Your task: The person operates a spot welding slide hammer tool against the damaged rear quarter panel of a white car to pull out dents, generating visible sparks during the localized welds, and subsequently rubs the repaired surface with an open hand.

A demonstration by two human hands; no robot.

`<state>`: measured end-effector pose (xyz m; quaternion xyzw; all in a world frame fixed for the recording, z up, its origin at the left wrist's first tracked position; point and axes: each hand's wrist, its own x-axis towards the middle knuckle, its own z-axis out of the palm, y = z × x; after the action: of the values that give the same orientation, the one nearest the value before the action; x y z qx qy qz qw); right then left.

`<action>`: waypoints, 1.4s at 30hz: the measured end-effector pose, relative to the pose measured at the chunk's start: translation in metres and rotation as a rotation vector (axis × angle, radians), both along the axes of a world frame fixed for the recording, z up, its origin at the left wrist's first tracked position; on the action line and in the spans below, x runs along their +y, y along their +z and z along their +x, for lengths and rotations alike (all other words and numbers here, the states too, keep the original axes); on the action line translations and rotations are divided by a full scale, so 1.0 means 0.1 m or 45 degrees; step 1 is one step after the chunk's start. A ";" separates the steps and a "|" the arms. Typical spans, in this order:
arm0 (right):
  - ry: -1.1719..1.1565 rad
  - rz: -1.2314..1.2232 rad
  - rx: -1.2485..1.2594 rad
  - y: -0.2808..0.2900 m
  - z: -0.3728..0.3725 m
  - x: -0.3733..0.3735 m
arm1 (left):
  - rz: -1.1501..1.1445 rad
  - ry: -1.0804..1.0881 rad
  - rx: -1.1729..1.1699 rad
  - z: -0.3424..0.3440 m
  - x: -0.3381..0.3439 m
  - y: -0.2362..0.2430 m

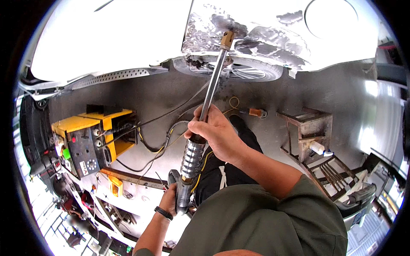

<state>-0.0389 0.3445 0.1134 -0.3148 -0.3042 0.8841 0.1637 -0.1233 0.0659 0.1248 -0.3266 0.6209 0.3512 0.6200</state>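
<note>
I hold a long metal dent-pulling tool (212,81) with both hands. Its brass tip (226,39) touches the sanded, bare-metal patch (243,30) on a white car body panel above the wheel (239,70). My right hand (213,132) grips the shaft just above the ribbed sliding weight (192,155). My left hand (171,200), with a dark wristband, holds the handle at the tool's lower end. A yellow cable runs off the tool.
A yellow and black welding machine (92,138) with cables stands on the floor at left. A metal stand (309,132) with a white bottle sits at right. Cables (158,145) trail over the grey floor. A cluttered workbench lies at lower left.
</note>
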 end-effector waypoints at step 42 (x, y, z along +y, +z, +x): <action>0.324 -0.457 0.159 -0.18 0.40 0.01 | 0.093 0.397 0.190 1.31 -0.10 -0.08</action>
<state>0.0009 0.3456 0.0951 -0.2428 -0.1685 0.9553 0.0108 0.0079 0.0555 0.1165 -0.3692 0.5939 0.4887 0.5217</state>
